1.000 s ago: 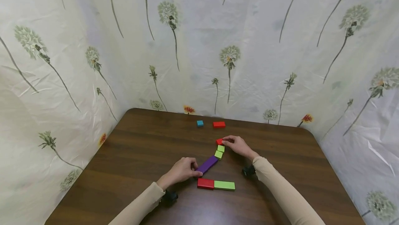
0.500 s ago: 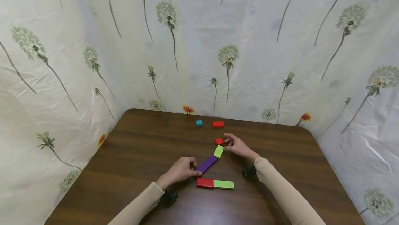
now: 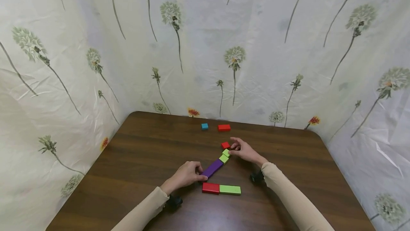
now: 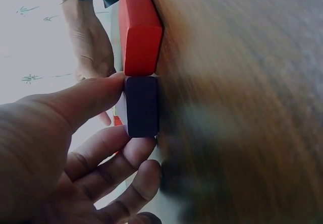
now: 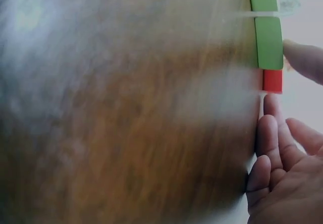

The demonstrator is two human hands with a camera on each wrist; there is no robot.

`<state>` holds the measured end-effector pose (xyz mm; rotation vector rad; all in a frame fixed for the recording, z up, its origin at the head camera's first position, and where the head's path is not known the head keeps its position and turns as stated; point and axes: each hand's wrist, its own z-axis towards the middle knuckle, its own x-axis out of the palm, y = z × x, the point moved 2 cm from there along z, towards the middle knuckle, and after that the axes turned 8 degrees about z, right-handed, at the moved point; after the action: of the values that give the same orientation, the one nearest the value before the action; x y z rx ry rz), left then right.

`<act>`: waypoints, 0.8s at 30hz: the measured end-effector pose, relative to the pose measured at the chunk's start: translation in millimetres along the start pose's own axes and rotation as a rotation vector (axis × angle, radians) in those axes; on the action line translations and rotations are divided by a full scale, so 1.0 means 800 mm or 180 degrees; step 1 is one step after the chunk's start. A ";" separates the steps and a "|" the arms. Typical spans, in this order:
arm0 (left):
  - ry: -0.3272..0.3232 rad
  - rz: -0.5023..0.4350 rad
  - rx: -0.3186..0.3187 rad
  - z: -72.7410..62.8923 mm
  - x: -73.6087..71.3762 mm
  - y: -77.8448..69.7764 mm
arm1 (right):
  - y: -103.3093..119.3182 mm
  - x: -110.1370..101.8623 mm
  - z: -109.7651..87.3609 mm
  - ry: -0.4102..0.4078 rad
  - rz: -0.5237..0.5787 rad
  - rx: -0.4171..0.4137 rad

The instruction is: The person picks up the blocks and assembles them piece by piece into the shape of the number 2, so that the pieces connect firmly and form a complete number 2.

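Observation:
A purple block (image 3: 213, 169) lies slantwise on the table, its near end pinched between the thumb and fingers of my left hand (image 3: 187, 174). In the left wrist view that end looks dark (image 4: 142, 107). Two small green blocks follow from its far end, a lower one (image 3: 224, 158) and an upper one (image 3: 226, 152). A small red block (image 3: 225, 145) lies just beyond them. The thumb of my right hand (image 3: 245, 151) touches or nearly touches the upper green block's right side. Its other fingers, seen in the right wrist view, are loosely bent and hold nothing.
Nearer the table's front, a red block (image 3: 210, 188) and a long green block (image 3: 230, 189) lie end to end. Towards the back edge are a small blue block (image 3: 204, 126) and another red block (image 3: 224, 127). A flowered curtain (image 3: 205, 46) hangs behind the brown table (image 3: 144, 145).
My right hand has left the small red block and come to the upper green block. Both small green blocks have shifted and turned slightly, the lower one now closer in line with the purple block.

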<state>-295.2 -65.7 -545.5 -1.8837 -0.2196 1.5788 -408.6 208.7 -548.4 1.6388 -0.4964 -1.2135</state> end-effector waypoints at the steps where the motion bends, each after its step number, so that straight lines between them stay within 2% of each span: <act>1: -0.0007 -0.0001 0.0005 0.000 0.000 0.000 | 0.000 0.000 0.000 0.0004 0.0018 -0.0008; 6: -0.0024 0.0001 0.0018 0.000 0.001 0.000 | -0.024 -0.001 0.010 -0.0002 0.0017 0.0007; 18: -0.0039 0.0024 0.0052 0.001 0.004 0.002 | -0.022 -0.004 0.008 0.0173 0.0113 0.0002; 24: -0.0038 0.0009 0.0035 0.001 0.003 0.002 | -0.021 -0.004 0.009 0.0134 0.0065 0.0038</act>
<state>-296.1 -65.6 -548.4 -1.8676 -0.2131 1.5904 -420.0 215.1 -561.3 1.6621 -0.4937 -1.1606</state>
